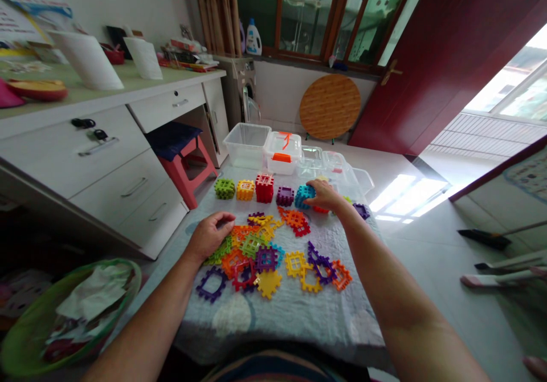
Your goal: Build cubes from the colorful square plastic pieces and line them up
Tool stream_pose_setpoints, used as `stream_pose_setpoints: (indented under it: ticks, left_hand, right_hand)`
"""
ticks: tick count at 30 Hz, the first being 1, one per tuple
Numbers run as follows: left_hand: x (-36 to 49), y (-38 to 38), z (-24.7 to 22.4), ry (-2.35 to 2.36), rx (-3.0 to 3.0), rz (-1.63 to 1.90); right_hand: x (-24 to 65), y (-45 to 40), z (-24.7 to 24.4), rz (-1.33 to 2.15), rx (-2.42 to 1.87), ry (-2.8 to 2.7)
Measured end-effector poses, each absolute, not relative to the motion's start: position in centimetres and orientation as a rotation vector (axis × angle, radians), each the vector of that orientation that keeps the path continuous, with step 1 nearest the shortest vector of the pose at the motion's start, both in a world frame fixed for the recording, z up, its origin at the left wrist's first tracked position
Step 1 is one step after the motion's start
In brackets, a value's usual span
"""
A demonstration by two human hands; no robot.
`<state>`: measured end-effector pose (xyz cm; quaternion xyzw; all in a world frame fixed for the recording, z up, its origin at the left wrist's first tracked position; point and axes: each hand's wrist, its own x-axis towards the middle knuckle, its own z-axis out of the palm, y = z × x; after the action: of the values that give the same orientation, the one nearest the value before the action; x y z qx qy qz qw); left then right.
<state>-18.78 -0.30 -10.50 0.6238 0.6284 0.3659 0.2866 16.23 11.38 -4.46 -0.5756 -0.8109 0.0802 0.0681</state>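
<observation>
My right hand (pixel 323 194) has its fingers around a blue stack of toy pieces (pixel 302 196) in the back row. Left of it in that row stand a purple stack (pixel 285 196), a red stack (pixel 264 188), a yellow stack (pixel 245 190) and a green stack (pixel 224 189). My left hand (pixel 212 235) rests at the left edge of a mixed pile of flat pieces, fingers curved and apart, with nothing visible in them. In the pile are a yellow piece (pixel 268 284) and a purple piece (pixel 266 258). Orange and red pieces (pixel 294 220) lie between pile and row.
Clear plastic boxes (pixel 248 147) and a lidded box with orange clips (pixel 284 153) stand behind the row on the cloth-covered table (pixel 342 325). A pink stool (pixel 188 165) is left of the table. A green basket (pixel 25 336) holding cloths sits at lower left.
</observation>
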Motion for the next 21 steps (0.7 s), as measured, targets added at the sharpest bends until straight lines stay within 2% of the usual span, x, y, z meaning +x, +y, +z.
stream_pose_setpoints:
  ticks: [4, 9, 13, 21]
  left_hand:
    - [-18.9, -0.2, -10.8, 1.663, 1.668, 0.983]
    - [-19.0, -0.2, -11.0, 1.64, 1.66, 0.981]
    - [-19.0, -0.3, -10.9, 1.591, 1.65, 0.997]
    - [-19.5, -0.3, -11.3, 1.502, 1.642, 0.97]
  right_hand:
    - [16.6, 10.7, -4.1, 0.229, -1.683, -2.351]
    - [16.4, 6.6, -4.0, 0.147, -1.403, -2.058]
    - [14.8, 3.0, -5.5, 0.3, -1.339, -2.225]
    - [13.4, 1.8, -7.7, 0.219, -1.459, -2.39]
